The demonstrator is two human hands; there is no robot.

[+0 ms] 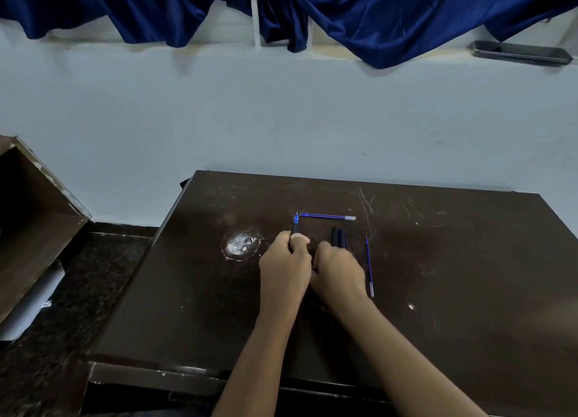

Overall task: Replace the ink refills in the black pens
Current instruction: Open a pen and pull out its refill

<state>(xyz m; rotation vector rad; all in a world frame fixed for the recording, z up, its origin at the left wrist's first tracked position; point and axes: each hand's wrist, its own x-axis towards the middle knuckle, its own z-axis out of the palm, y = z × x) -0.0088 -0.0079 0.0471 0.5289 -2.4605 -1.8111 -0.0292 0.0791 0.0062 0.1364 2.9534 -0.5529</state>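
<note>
The pale wall (pixel 281 113) fills the middle of the frame, with a blue curtain (pixel 359 19) bunched across the top. Below it the dark brown table (pixel 453 276) takes up the lower centre and right. Its left edge runs diagonally down toward the lower left, its near edge sits at the bottom, and the right side is cut off by the frame. There is bare top to the right of my hands and on the near left.

My left hand (pixel 284 266), just left of centre, has its fingers and thumb curled round a black pen (pixel 294 227). The pen's blue tip points up the frame, away from me, and its back end is hidden in my fist.

My right hand (pixel 339 271) is touching the left one. It is blurred, knuckles up, and I cannot tell whether it grips anything.

Just above it two black pen bodies (pixel 339 237) lie side by side, their near ends hidden behind my fingers.

One blue refill (pixel 327 217) lies crosswise above them, near the pen's tip. A second refill (pixel 369 265) lies lengthwise just right of my right hand.
</note>
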